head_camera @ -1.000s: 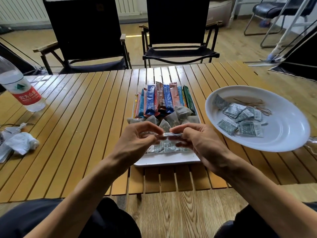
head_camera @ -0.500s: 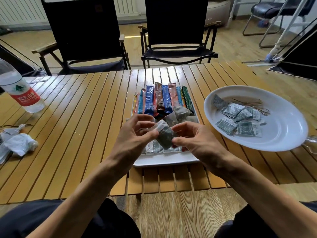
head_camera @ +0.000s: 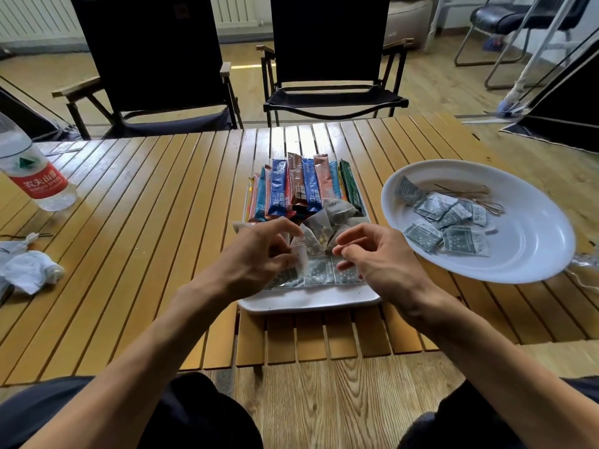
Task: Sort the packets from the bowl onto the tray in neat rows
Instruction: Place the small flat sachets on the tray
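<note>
Our left hand (head_camera: 259, 257) covers the left end of the near packet row (head_camera: 324, 274) on the tray (head_camera: 308, 303); we cannot tell whether its fingertips pinch the pale packet (head_camera: 299, 254). The bottle (head_camera: 32, 170) and tissue (head_camera: 29, 270) are cut by the left edge. Packet print is too small to read.

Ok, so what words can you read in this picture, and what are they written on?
"农夫山泉": white characters on the red label of the water bottle.
Smaller print under those characters: too small to read.
Stick packets at the far end of the tray: white print, too blurred to read.
Grey packets in the bowl: print too small to read.
</note>
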A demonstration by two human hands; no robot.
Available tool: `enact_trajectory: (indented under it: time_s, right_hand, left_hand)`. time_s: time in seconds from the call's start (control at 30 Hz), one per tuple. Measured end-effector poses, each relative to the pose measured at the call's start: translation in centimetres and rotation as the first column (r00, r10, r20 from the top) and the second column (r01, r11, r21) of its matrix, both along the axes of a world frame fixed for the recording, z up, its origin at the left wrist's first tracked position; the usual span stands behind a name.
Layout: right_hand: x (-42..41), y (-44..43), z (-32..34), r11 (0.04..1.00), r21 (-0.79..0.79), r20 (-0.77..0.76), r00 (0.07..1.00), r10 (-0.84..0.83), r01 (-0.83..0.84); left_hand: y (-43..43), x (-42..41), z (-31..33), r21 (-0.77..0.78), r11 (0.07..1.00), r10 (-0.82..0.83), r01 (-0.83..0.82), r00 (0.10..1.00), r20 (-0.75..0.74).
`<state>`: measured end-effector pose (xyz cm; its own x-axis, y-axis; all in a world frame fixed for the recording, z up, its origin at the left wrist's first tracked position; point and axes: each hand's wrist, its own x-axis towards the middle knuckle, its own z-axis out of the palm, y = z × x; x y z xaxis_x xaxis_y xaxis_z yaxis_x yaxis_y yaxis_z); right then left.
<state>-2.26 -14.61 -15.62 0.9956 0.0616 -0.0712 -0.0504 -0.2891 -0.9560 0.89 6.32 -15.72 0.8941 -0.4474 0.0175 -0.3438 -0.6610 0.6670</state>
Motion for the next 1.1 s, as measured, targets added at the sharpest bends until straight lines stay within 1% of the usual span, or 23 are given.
enact_trajectory:
  time_s: [0.07,0.1,0.17,0.2,0.3,0.37,0.4,0.53,0.77,0.83,0.9,0.97,1.0,1.03,1.1]
  right_hand:
    - [-0.1,-0.1,-0.1,1.0,-0.019,0.015,1.0,0.006,-0.005]
    - [-0.1,-0.1,-0.2,0.999,-0.051,0.034,0.999,0.007,-0.005]
    - [-0.1,-0.2,-0.2,0.98,-0.196,0.133,0.991,0.006,0.021]
    - [-0.1,-0.3,-0.2,0.968,-0.246,0.187,0.982,0.004,0.043]
    - [-0.1,-0.4,0.3,0.961,-0.255,0.281,0.959,-0.033,0.107]
    - [-0.1,-0.6,0.7,0.936,-0.321,0.354,0.935,-0.024,0.146]
    - [0.0,-0.7,0.7,0.932,-0.33,0.361,0.932,-0.021,0.148]
    - [0.2,-1.1,0.5,0.929,-0.343,0.34,0.94,-0.016,0.139]
    - [0.0,-1.7,0.5,0.925,-0.351,0.322,0.947,-0.027,0.145]
    - [0.0,-2.5,0.7,0.909,-0.393,0.292,0.956,-0.021,0.14]
    - [0.1,-4.1,1.7,0.891,-0.443,0.218,0.976,0.001,0.098]
    - [0.5,-6.5,3.2,0.86,-0.505,0.128,0.992,-0.01,0.074]
    - [0.9,-7.9,3.8,0.831,-0.549,0.101,0.994,-0.047,0.095]
    - [1.4,-9.5,4.2,0.794,-0.592,0.082,0.991,-0.107,0.134]
    - [2.6,-12.6,4.1,0.702,-0.673,0.067,0.964,-0.255,0.233]
  left_hand:
    - [-0.5,0.3,-0.2,-0.026,0.999,-0.025,0.025,1.0,-0.009]
    - [-0.7,0.4,-0.3,-0.04,0.999,-0.03,0.03,1.0,0.009]
    - [-0.9,0.5,-0.7,-0.018,0.999,-0.041,0.043,0.996,0.08]
    - [-0.8,0.6,-0.9,0.017,0.998,-0.056,0.055,0.991,0.121]
    - [0.2,0.7,-1.7,0.177,0.982,-0.108,0.07,0.97,0.219]
    - [0.8,0.4,-1.9,0.247,0.968,-0.111,0.052,0.966,0.233]
    - [1.0,0.2,-2.0,0.263,0.964,-0.108,0.047,0.969,0.22]
    - [0.9,-0.6,-1.8,0.33,0.943,-0.119,0.035,0.964,0.237]
    - [1.2,-0.7,-1.8,0.366,0.929,-0.151,0.059,0.962,0.228]
    - [0.6,-1.2,-1.2,0.324,0.944,-0.141,0.065,0.966,0.217]
    - [-1.4,-1.5,0.1,0.191,0.979,-0.107,0.066,0.97,0.217]
    - [-5.0,-1.5,1.4,0.067,0.996,-0.078,0.063,0.961,0.264]
    - [-7.3,-1.3,1.9,0.04,0.997,-0.076,0.067,0.957,0.281]
    - [-9.7,-0.9,2.2,0.04,0.997,-0.078,0.07,0.956,0.282]
    - [-14.4,0.0,2.3,0.091,0.995,-0.068,0.044,0.955,0.29]
